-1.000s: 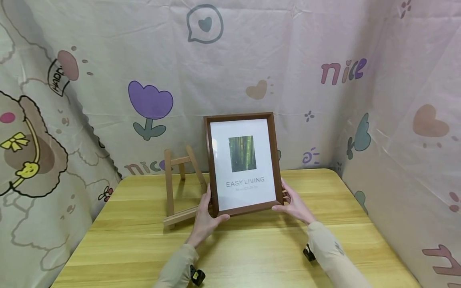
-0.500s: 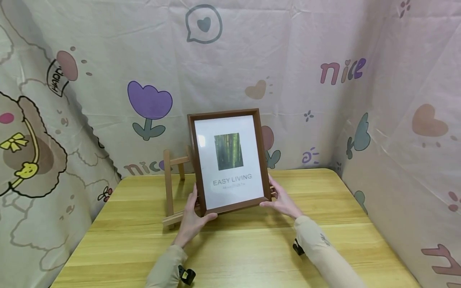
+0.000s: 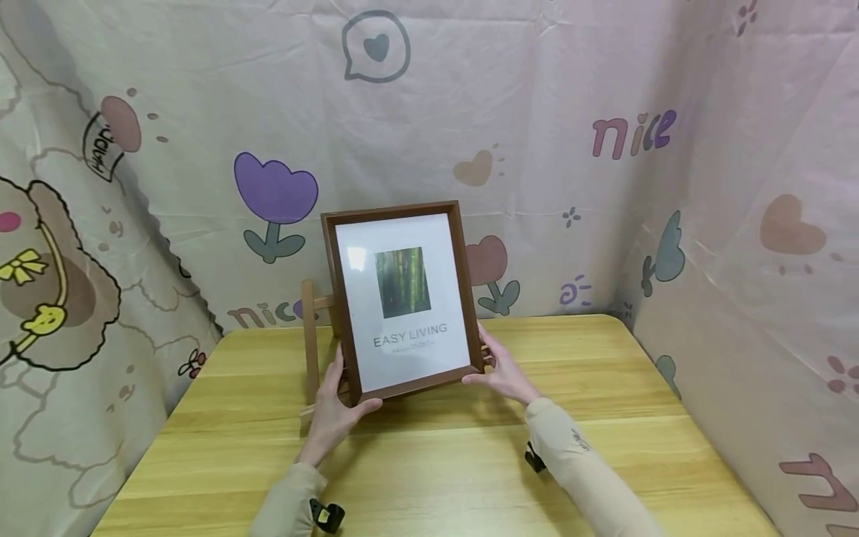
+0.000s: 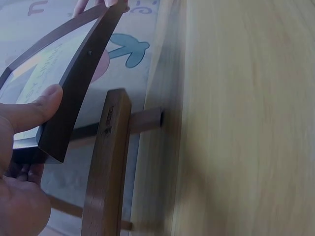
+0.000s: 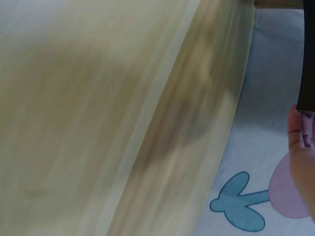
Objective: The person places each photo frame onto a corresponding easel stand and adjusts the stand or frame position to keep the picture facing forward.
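The left hand [image 3: 332, 414] pinches the lower left corner of a brown picture frame [image 3: 405, 322] between thumb and fingers, while the right hand [image 3: 506, 373] grips the lower right corner. The frame (a forest print [image 3: 403, 282] above the words EASY LIVING) hangs tilted over the wood-grain table [image 3: 470, 470], partly hiding a wooden easel [image 3: 311, 335].

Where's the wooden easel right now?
In the head view, the easel stands on the table, left of centre, partly hidden behind the picture frame and the left hand.
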`<action>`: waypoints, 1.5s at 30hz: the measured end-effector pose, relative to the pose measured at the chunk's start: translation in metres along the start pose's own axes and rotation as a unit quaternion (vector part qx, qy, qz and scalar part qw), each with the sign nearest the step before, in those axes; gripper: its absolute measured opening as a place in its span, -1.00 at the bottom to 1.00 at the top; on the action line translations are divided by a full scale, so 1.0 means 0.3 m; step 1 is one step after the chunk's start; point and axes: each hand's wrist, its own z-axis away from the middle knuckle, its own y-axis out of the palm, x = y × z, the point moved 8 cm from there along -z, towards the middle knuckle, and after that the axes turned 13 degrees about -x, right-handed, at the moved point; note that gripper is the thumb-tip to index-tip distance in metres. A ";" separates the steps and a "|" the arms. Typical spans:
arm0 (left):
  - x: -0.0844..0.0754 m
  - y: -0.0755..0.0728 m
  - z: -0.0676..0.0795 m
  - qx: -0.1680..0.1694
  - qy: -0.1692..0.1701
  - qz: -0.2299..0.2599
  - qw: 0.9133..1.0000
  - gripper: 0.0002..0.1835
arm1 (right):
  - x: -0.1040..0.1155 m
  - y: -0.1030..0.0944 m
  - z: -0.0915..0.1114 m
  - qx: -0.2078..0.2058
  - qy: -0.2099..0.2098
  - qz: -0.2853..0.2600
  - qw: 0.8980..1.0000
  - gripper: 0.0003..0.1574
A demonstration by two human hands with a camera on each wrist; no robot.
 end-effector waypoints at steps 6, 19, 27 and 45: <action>0.003 -0.048 -0.001 -0.024 0.028 -0.001 0.999 0.34 | 0.028 0.044 -0.010 0.003 -0.013 -0.003 1.000 0.44; 0.039 -0.129 -0.007 -0.025 0.023 -0.015 0.999 0.37 | 0.052 0.130 -0.035 0.007 -0.025 -0.008 1.000 0.44; 0.061 -0.176 -0.012 -0.047 0.042 0.028 0.998 0.34 | 0.082 0.190 -0.051 0.014 -0.033 -0.009 0.999 0.44; 0.120 -0.263 -0.025 -0.052 0.026 0.002 0.998 0.36 | 0.105 0.291 -0.073 0.015 -0.041 0.002 0.999 0.44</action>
